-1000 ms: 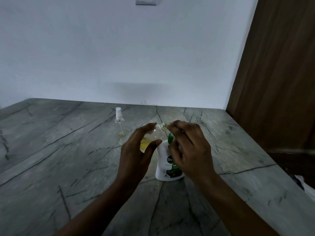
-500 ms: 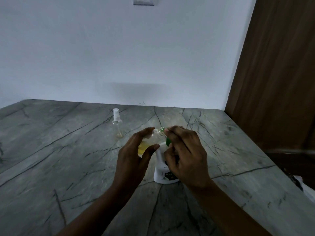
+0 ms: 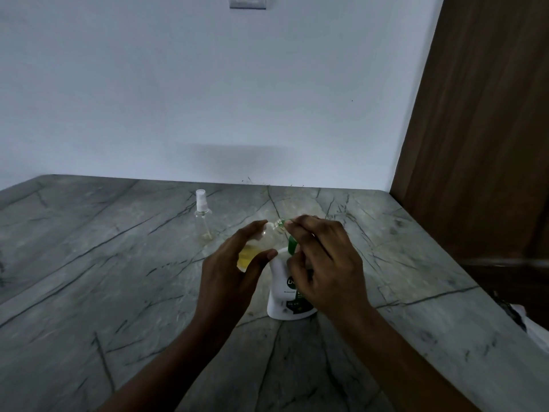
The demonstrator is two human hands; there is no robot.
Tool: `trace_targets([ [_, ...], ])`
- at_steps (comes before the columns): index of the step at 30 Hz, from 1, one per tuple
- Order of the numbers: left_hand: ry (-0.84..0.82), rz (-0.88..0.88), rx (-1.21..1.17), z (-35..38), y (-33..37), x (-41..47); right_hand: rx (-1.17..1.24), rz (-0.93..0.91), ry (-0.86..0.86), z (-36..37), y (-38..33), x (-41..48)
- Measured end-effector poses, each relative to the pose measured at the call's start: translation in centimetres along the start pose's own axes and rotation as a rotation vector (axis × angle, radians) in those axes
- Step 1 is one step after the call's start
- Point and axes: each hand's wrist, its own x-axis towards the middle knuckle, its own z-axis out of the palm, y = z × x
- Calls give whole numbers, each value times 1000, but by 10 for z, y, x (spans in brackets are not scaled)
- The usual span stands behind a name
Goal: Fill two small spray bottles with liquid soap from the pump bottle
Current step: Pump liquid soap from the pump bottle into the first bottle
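A white pump bottle (image 3: 280, 295) with a green pump head stands on the grey stone counter (image 3: 118, 278). My right hand (image 3: 325, 263) rests over the pump head, fingers curled down on it. My left hand (image 3: 230, 272) holds a small clear spray bottle (image 3: 252, 248), tilted, its open neck up against the pump nozzle. Yellowish soap lies in its lower part. A second small clear spray bottle (image 3: 203, 217) with its white sprayer cap on stands upright farther back to the left, nearly empty.
A white wall closes the back of the counter, with a switch plate (image 3: 248, 1) high up. A brown wooden panel (image 3: 475, 129) stands at the right. The counter's right edge drops off near a dark and white object (image 3: 523, 316).
Both hands and the bottles keep their hold and place. The view has shifted slightly; the yellow soap in the held bottle looks about the same.
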Motion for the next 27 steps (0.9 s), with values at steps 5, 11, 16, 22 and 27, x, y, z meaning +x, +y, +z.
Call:
trace_targets([
  [5,-15,-3,1,-1,1,1,-5,23,-31,-1,0,2],
  [11,-23,-11,-5,0,1,0,2,52,-5,-1,-4,1],
  [16,-34,-22,7,0,-2,-3,33,37,37,4,-6,-9],
  [22,-35,-34,-16,3,-5,-7,49,60,32,7,-7,-13],
  [27,-41,-41,-10,4,-6,-6,49,58,17,5,-6,-10],
])
